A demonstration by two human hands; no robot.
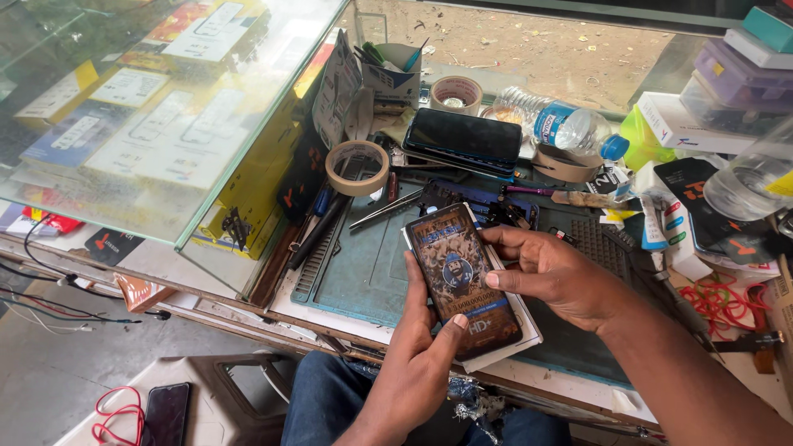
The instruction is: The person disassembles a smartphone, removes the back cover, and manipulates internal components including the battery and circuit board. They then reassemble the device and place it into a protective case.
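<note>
We see the phone [464, 281] held over the mat [363, 272], its long axis running from 11 to 5 o'clock, our left hand [417, 355] gripping its lower end and our right hand [553, 277] clasping its edge at 3 o'clock.

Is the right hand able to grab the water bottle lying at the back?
Probably yes, but not right now. The right hand is busy holding the phone with the left hand. The water bottle lies on top at the back, with only low clutter before it.
</note>
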